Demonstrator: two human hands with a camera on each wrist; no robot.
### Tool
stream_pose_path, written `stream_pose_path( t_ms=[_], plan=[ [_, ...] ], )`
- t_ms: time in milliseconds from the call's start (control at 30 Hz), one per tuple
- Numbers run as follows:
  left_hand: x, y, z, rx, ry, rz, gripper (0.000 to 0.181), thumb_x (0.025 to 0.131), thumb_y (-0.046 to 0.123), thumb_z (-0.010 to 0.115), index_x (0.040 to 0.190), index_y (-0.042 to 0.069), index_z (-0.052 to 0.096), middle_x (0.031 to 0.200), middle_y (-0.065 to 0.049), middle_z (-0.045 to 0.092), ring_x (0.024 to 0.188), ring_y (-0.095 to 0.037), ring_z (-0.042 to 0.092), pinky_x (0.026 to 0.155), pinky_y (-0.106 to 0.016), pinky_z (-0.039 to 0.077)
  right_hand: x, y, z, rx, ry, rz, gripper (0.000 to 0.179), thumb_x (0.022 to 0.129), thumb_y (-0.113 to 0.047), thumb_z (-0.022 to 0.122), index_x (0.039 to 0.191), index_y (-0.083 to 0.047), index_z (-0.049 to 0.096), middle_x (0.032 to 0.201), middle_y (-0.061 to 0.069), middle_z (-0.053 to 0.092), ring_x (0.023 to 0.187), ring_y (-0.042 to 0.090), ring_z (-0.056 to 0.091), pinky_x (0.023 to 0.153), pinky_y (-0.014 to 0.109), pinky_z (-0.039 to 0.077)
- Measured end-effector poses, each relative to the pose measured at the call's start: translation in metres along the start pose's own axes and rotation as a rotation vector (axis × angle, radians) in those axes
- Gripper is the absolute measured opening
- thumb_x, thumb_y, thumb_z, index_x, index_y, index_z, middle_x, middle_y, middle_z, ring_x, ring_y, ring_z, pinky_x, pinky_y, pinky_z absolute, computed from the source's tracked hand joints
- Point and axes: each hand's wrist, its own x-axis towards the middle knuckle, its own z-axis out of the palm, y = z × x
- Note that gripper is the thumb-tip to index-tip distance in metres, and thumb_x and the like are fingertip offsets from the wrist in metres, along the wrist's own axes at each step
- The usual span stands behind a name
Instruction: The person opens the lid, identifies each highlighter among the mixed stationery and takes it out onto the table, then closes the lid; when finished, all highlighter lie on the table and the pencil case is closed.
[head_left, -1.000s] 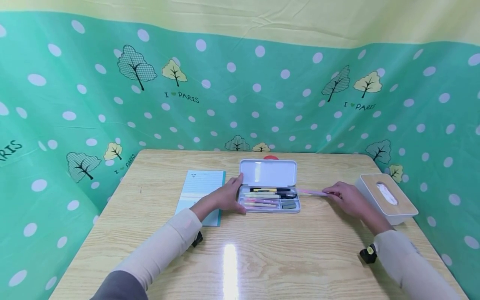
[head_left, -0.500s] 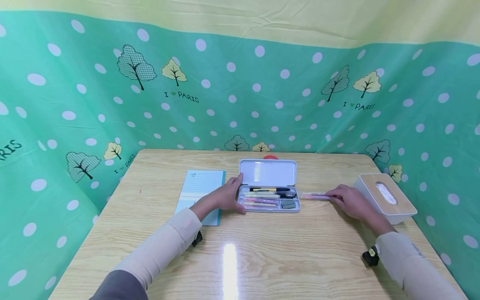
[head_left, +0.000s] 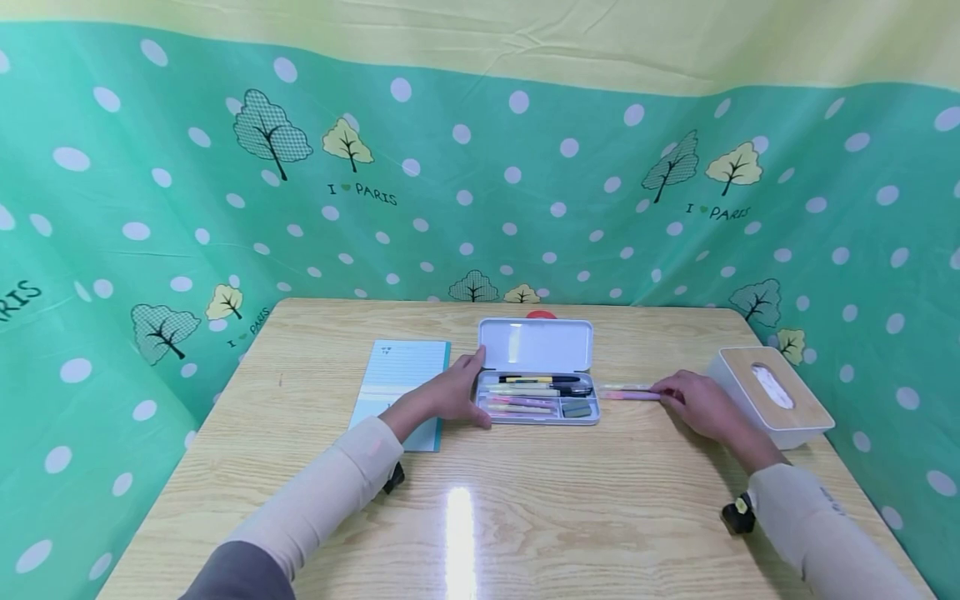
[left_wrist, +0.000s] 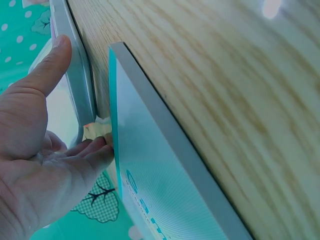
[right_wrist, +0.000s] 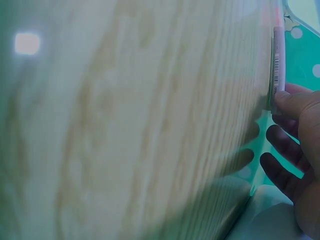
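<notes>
My right hand (head_left: 693, 400) pinches the right ends of two slim pens (head_left: 630, 396), one pink and one pale, low over the table and right of the pencil case. In the right wrist view, thumb and forefinger grip a pen (right_wrist: 279, 60) with a barcode label; the other fingers are loosely bent. My left hand (head_left: 455, 390) rests against the left side of the open pencil case (head_left: 536, 423), thumb near its front corner, fingers by the raised lid (head_left: 555, 346). Its thumb (left_wrist: 52, 65) lies straight along the case wall. Several pens (head_left: 525, 390) and a grey eraser (head_left: 577, 409) lie inside.
A blue lined notepad (head_left: 408, 362) lies partly under the left forearm. To the right stands a white tissue box (head_left: 780, 400) with a wooden top. A red object (head_left: 542, 315) shows behind the lid. A patterned green curtain (head_left: 555, 233) hangs behind the table.
The right hand has shifted slightly right, drawing the pens away from the case. The two pens now show spread apart at their left ends. The left hand has stayed in place.
</notes>
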Motion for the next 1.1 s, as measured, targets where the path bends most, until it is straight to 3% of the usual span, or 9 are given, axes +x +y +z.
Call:
stream_pose_path(
  t_ms=[367, 700, 933, 1100],
  plan=[
    [0.001, 0.000, 0.001, 0.007, -0.003, -0.004, 0.138, 0.073, 0.053, 0.089, 0.165, 0.017, -0.007, 0.169, -0.017, 0.018, 0.152, -0.034, 0.033, 0.125, -0.046, 0.032, 0.004, -0.004, -0.001, 0.003, -0.036, 0.076, 0.012, 0.097, -0.016, 0.069, 0.107, -0.011, 0.074, 0.097, 0.008, 0.069, 0.084, 0.021, 0.060, 0.077, 0.045, 0.055],
    [0.001, 0.000, 0.000, 0.019, -0.003, 0.000, 0.139, 0.072, 0.053, 0.089, 0.165, 0.016, -0.009, 0.169, -0.017, 0.017, 0.152, -0.035, 0.033, 0.124, -0.047, 0.033, 0.005, -0.004, -0.003, -0.001, -0.019, 0.093, 0.014, 0.097, -0.017, 0.069, 0.107, -0.010, 0.075, 0.100, 0.010, 0.069, 0.085, 0.021, 0.061, 0.077, 0.044, 0.057],
    [0.000, 0.001, 0.000, 0.022, 0.001, 0.002, 0.139, 0.073, 0.052, 0.089, 0.165, 0.016, -0.008, 0.169, -0.017, 0.018, 0.152, -0.035, 0.033, 0.124, -0.046, 0.033, 0.009, -0.011, -0.010, -0.002, 0.009, 0.062, 0.016, 0.097, -0.017, 0.069, 0.109, -0.009, 0.075, 0.100, 0.011, 0.069, 0.084, 0.022, 0.062, 0.073, 0.041, 0.056],
    [0.000, 0.000, 0.000, 0.021, 0.004, 0.002, 0.139, 0.072, 0.052, 0.089, 0.165, 0.016, -0.009, 0.170, -0.017, 0.017, 0.152, -0.035, 0.033, 0.125, -0.046, 0.032, 0.015, -0.022, -0.014, 0.018, -0.004, 0.046, 0.019, 0.098, -0.018, 0.068, 0.113, -0.009, 0.074, 0.100, 0.009, 0.070, 0.088, 0.022, 0.064, 0.077, 0.042, 0.058]
  ],
)
